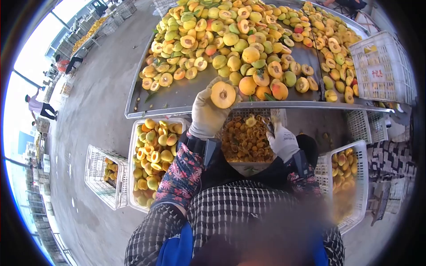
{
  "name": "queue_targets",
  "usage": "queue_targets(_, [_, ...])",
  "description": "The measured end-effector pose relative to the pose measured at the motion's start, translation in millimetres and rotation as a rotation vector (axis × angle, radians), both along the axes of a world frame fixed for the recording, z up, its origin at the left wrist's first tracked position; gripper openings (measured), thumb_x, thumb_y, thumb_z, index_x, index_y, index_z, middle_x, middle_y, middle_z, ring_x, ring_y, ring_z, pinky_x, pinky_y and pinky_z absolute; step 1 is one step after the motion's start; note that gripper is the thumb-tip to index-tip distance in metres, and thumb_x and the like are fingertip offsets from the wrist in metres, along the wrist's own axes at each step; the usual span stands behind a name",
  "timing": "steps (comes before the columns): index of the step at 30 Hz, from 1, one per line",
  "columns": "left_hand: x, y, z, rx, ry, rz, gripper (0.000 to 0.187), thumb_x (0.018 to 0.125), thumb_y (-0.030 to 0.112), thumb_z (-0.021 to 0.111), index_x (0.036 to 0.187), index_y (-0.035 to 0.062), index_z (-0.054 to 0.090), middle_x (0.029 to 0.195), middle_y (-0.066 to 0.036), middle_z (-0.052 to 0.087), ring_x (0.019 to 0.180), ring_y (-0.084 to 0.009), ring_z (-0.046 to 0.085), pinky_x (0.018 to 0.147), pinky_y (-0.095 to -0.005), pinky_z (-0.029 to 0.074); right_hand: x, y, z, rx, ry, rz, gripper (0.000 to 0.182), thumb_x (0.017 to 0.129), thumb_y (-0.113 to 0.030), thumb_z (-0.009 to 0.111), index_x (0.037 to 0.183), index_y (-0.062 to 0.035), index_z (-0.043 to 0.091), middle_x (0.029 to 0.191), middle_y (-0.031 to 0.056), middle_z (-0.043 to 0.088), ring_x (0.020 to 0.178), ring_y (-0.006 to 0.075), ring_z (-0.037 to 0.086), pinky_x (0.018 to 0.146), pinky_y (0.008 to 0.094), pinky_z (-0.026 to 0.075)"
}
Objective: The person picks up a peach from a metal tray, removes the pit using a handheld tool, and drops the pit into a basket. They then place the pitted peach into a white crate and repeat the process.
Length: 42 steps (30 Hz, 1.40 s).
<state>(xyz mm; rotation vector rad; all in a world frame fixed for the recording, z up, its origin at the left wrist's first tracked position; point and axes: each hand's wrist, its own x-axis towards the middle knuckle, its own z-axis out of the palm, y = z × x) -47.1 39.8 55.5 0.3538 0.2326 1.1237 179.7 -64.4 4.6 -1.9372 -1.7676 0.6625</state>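
Observation:
My left hand (207,114), in a pale work glove, is closed around a halved yellow peach (223,95). The cut face is turned up toward me, with the brown pit in its middle. This hand is at the table's front edge. My right hand (283,142), in a white glove, is lower and to the right, closed on a small dark metal tool (269,127) whose working end is hard to make out. Below both hands, between my knees, a crate holds peach scraps and pits (246,144).
A metal table (177,98) bears a large heap of whole and halved peaches (239,44). Crates of peaches stand at my left (153,155) and right (344,166). A white crate (382,66) sits on the table's right end. Other people are at far left.

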Motion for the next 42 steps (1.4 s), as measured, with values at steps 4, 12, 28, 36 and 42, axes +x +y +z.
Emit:
queue_targets(4, [13.4,-11.5,-12.1,0.046,0.131,-0.012,0.046,0.090,0.029,0.056,0.128,0.0060,0.045,0.120,-0.017,0.056,0.111,-0.0348,0.056,0.096,-0.0506,0.048,-13.5,-4.1,34.3,0.396,0.189,0.059,0.033,0.090,-0.017,0.059,0.120,-0.0064,0.049,0.091,0.0227,0.063,0.082,0.0437,0.062,0.069,0.0479,0.049])
queue_targets(12, [45.5,-27.9,-24.8,0.185,0.174,0.041,0.049,0.088,0.032,0.059,0.125,0.0039,0.045,0.117,-0.018,0.055,0.108,-0.0322,0.056,0.097,-0.0438,0.046,-43.2,2.7,46.6,0.380,0.090,0.137,0.033,0.088,-0.013,0.061,0.115,-0.0020,0.047,0.080,0.0220,0.062,0.074,0.0439,0.061,0.063,0.0488,0.048])
queue_targets(28, [46.2,-25.5,-24.0,0.070,0.199,-0.022,0.038,0.100,0.031,0.043,0.123,0.0015,0.049,0.118,-0.016,0.057,0.104,-0.0296,0.058,0.093,-0.0426,0.048,-34.6,3.2,19.4,0.324,0.182,0.225,0.034,0.088,-0.012,0.059,0.115,0.0013,0.043,0.081,0.0242,0.061,0.073,0.0445,0.060,0.063,0.0485,0.046])
queue_targets(36, [47.2,-31.2,-40.6,0.207,0.321,0.104,0.040,0.100,0.029,0.045,0.131,0.0035,0.043,0.127,-0.017,0.053,0.111,-0.0279,0.056,0.097,-0.0416,0.046,-37.6,-0.6,34.0,0.320,0.329,0.164,0.029,0.089,-0.020,0.061,0.107,-0.0013,0.048,0.079,0.0229,0.063,0.073,0.0423,0.062,0.061,0.0482,0.047])
queue_targets(42, [47.9,-33.0,-39.1,0.233,0.436,0.077,0.044,0.101,0.038,0.042,0.127,0.0023,0.048,0.124,-0.017,0.055,0.101,-0.0258,0.060,0.089,-0.0388,0.051,-40.1,-1.8,34.7,0.350,0.057,0.224,0.033,0.088,-0.015,0.062,0.112,-0.0008,0.045,0.080,0.0221,0.062,0.072,0.0422,0.061,0.060,0.0473,0.047])
